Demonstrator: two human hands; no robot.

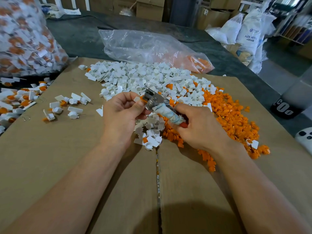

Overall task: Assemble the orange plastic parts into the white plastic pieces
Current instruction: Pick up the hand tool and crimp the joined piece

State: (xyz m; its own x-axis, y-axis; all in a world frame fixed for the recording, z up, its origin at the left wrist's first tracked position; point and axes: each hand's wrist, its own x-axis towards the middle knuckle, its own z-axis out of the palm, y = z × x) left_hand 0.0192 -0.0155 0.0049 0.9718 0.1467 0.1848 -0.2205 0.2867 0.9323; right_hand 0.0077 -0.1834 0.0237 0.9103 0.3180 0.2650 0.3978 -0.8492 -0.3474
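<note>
You're holding a tool (152,100) in both hands over the cardboard (50,157) on the table (76,36). Your R grip (199,125) is curling round its cloth-bound handle. Your L grip (121,114) is pinching a white piece (137,99) w/ thumb and forefinger, right against the tool's metal head. A bit of orange is showing at the pinch, but I can't tell whether the part's seated.

Key relation: the tool's long axis is running lower R to upper L, head pointing away from you. The piece is sitting on the head's L side. So L grip is doing the feeding and R grip is prob. supplying the press. I'd judge you're mid-press on one unit.

Stock: the white pile (143,76) is lying just beyond the hands. The orange pile (228,115) is touching it on the R, so R grip is nearer the orange. Done units (67,105) are lying well apart to the L.
</note>
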